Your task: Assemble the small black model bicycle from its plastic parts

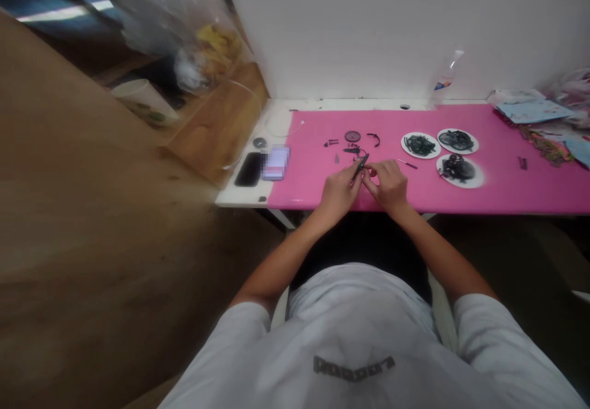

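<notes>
Pink sheeting [313,181] covers most of the white table [279,117], which stands against a pale wall [391,34]. Over its near edge, between the two hands, is a slim dark piece [362,166]. Its long axis runs slantwise, the far end pointing away from the person and rightward, the near end in the left fingers.

The left hand [338,194] is closed in a pinch on it. The right hand [389,184] has thumb and fingertips drawn close together at its side; whether they grip a smaller part cannot be told. This looks like fine two-handed fitting or adjusting, and continuing would call for a steady left pinch and small right fingertip motions.

Just beyond lie small black parts, a round disc [353,136] and a curved strip [377,140]. Right of the hands is a thin screwdriver [408,163], then three white plates [437,150] of dark pieces. A black phone [249,169] lies at far left.
</notes>
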`<state>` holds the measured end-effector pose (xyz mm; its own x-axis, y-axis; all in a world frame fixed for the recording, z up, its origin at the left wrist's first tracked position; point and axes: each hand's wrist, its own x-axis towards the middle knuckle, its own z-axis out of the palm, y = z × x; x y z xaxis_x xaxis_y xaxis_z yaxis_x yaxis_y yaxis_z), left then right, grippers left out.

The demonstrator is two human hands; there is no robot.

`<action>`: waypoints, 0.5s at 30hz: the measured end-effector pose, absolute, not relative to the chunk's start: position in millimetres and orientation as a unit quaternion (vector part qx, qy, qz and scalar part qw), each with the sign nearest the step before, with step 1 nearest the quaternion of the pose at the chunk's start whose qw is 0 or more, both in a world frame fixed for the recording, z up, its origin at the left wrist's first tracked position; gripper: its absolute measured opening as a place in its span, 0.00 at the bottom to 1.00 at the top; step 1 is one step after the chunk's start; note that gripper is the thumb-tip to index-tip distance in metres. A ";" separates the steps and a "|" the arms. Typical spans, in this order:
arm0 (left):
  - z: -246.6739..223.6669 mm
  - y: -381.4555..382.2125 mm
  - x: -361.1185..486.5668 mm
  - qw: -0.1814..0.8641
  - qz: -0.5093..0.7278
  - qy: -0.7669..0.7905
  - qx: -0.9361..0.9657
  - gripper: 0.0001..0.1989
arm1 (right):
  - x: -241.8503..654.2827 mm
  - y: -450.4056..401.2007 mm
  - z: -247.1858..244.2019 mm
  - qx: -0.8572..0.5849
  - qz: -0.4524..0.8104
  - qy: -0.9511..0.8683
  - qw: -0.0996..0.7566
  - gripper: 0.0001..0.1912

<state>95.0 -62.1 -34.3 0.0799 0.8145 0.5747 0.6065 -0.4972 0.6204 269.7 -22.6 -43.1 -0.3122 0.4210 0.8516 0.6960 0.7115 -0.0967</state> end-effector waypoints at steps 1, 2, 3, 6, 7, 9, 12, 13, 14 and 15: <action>-35.1 -62.2 95.7 0.105 0.470 0.489 0.727 0.20 | 269.5 -22.5 -43.6 -0.347 -0.143 -0.795 0.477 0.06; -36.0 -62.2 96.3 0.099 0.470 0.489 0.728 0.20 | 269.4 -22.3 -44.0 -0.346 -0.138 -0.794 0.481 0.06; -37.0 -62.0 96.9 0.095 0.470 0.490 0.728 0.20 | 269.4 -22.0 -44.4 -0.348 -0.130 -0.793 0.484 0.06; -39.3 -60.8 98.6 0.091 0.473 0.486 0.729 0.21 | 269.5 -21.2 -44.8 -0.363 -0.100 -0.790 0.484 0.06; -39.9 -60.4 99.0 0.094 0.475 0.482 0.730 0.21 | 269.5 -21.0 -44.8 -0.368 -0.091 -0.788 0.485 0.06; -40.7 -59.7 99.8 0.104 0.482 0.474 0.729 0.22 | 269.3 -20.6 -44.6 -0.373 -0.074 -0.785 0.489 0.07; -41.6 -59.2 100.4 0.118 0.489 0.465 0.729 0.23 | 268.6 -20.4 -44.0 -0.375 -0.048 -0.777 0.504 0.07; -41.8 -59.1 100.4 0.120 0.488 0.464 0.730 0.23 | 268.3 -20.4 -43.7 -0.374 -0.039 -0.773 0.510 0.07; -42.1 -59.1 100.3 0.121 0.487 0.463 0.731 0.23 | 267.9 -20.5 -43.3 -0.374 -0.029 -0.770 0.516 0.07; -42.3 -59.1 100.1 0.121 0.485 0.462 0.732 0.23 | 267.6 -20.7 -42.9 -0.375 -0.017 -0.766 0.522 0.07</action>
<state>100.1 -59.1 -42.3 0.1020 0.7943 0.5988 0.5599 -0.5434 0.6255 267.6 -20.7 -42.9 -0.1742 0.5562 0.8126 0.5925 0.7183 -0.3647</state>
